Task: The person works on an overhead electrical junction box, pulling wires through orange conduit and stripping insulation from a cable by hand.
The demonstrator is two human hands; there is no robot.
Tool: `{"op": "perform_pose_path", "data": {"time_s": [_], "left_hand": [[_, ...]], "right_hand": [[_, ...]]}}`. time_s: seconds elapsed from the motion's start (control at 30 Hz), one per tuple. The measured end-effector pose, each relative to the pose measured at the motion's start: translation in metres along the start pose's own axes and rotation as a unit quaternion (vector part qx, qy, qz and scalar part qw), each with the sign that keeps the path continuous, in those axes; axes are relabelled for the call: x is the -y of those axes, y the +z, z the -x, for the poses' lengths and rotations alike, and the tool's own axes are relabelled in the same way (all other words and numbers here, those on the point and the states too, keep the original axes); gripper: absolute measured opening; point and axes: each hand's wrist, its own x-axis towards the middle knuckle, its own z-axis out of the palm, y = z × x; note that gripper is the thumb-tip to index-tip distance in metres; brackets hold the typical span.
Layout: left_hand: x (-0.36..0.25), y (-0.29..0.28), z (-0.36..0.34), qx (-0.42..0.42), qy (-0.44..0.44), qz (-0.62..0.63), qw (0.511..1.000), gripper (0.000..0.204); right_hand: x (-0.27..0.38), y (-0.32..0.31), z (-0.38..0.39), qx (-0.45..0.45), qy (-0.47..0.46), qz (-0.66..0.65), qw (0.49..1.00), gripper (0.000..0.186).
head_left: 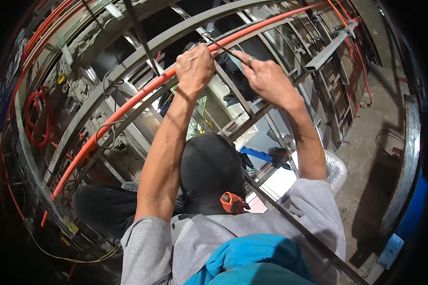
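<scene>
An orange pipe runs diagonally across the metal frame, from lower left to upper right. My left hand is closed over it, knuckles up; its fingertips are hidden. To its right, my right hand has a ring on one finger and pinches the end of a thin dark strip. That strip slants up and left across the pipe, close to my left thumb. Whether it is wire or a tie I cannot tell. Below my hands, an orange-handled tool rests against black clothing.
Grey metal bars form a lattice under the pipe. A coil of red cable hangs at the left. An open-ended metal channel juts out at upper right. Concrete floor lies on the right, beside a long metal rail.
</scene>
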Motion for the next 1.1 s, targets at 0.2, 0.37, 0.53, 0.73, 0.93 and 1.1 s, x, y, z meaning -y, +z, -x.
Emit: {"op": "perform_pose_path", "data": {"time_s": [0.2, 0.37, 0.53, 0.73, 0.93, 1.1], "left_hand": [[0.001, 0.009, -0.004, 0.009, 0.012, 0.019, 1.0, 0.037], [0.006, 0.006, 0.001, -0.024, 0.018, 0.013, 0.999, 0.036], [-0.004, 0.004, 0.001, -0.01, 0.023, 0.027, 0.999, 0.036], [0.004, -0.002, -0.003, 0.054, 0.0, 0.039, 0.998, 0.037], [0.006, -0.001, -0.003, 0.038, -0.015, 0.028, 0.999, 0.038], [0.006, 0.011, -0.008, 0.013, 0.01, -0.004, 1.0, 0.041]], "right_hand": [[-0.026, 0.023, -0.016, -0.086, -0.16, 0.076, 0.981, 0.046], [-0.001, 0.009, -0.014, -0.086, -0.125, 0.036, 0.988, 0.044], [-0.011, 0.026, -0.014, -0.086, -0.095, 0.019, 0.992, 0.044], [0.004, 0.02, 0.006, -0.055, -0.01, 0.003, 0.998, 0.05], [0.001, 0.037, -0.002, -0.122, -0.06, -0.007, 0.991, 0.042], [-0.012, 0.054, 0.022, -0.174, -0.059, -0.099, 0.978, 0.04]]}}
